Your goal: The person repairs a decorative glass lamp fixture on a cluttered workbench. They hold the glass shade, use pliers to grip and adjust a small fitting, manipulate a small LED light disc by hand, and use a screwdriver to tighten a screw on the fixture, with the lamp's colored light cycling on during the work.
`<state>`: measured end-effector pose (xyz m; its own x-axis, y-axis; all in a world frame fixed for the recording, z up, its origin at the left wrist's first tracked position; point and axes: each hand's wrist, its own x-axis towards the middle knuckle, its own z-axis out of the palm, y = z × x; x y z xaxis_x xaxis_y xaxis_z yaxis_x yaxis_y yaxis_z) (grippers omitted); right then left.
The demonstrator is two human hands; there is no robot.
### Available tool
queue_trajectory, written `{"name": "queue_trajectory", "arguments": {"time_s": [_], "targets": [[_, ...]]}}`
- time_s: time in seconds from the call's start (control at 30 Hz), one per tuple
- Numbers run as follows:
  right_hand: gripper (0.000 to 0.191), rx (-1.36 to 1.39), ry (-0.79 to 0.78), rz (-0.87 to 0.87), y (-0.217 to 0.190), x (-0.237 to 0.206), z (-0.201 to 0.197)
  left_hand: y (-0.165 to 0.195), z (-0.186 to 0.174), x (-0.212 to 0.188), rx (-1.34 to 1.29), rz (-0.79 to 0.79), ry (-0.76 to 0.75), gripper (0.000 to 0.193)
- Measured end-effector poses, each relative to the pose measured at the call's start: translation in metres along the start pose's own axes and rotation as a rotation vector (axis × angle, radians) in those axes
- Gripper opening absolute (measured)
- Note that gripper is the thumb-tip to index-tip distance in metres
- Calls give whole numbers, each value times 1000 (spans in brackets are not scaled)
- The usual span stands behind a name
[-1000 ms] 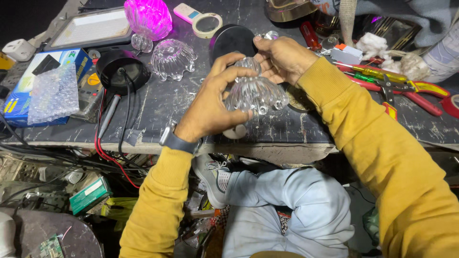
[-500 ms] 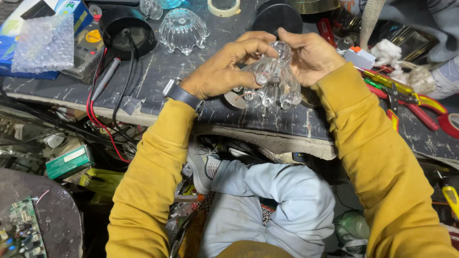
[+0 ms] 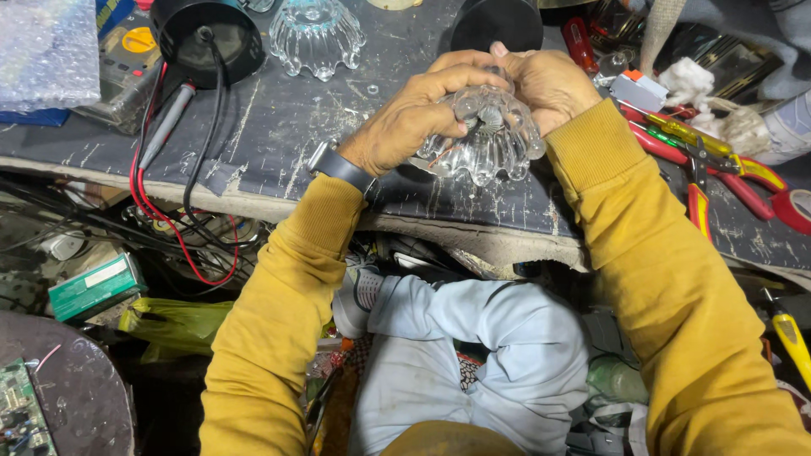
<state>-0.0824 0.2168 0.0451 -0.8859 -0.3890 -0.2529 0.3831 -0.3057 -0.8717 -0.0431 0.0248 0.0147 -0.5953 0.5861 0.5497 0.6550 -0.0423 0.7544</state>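
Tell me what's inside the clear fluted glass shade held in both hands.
Inside the glass shade, thin reddish wires and a small ribbed metal part show through the glass. Its top end is covered by the left hand and right hand, so whatever sits there cannot be seen.

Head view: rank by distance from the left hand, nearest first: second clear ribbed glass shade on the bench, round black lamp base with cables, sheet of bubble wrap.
1. Second clear ribbed glass shade: up and left of the left hand, on the dark bench.
2. Round black lamp base with cables: farther left, near the top edge.
3. Sheet of bubble wrap: far left corner, farthest.
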Motion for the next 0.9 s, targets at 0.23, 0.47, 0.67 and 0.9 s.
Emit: {"name": "queue_trajectory", "arguments": {"time_s": [0.23, 0.47, 0.67, 0.9], "targets": [[34, -15, 156, -166, 3, 7, 14, -4, 3, -6, -81, -104, 41, 57], [27, -255, 179, -358, -1, 12, 20, -9, 0, -9, 29, -42, 22, 60], [32, -417, 123, -373, -2, 22, 12, -14, 10, -12, 57, -39, 9, 57], [33, -261, 33, -164, -2, 13, 2, -17, 8, -18, 107, -35, 72, 52]]}}
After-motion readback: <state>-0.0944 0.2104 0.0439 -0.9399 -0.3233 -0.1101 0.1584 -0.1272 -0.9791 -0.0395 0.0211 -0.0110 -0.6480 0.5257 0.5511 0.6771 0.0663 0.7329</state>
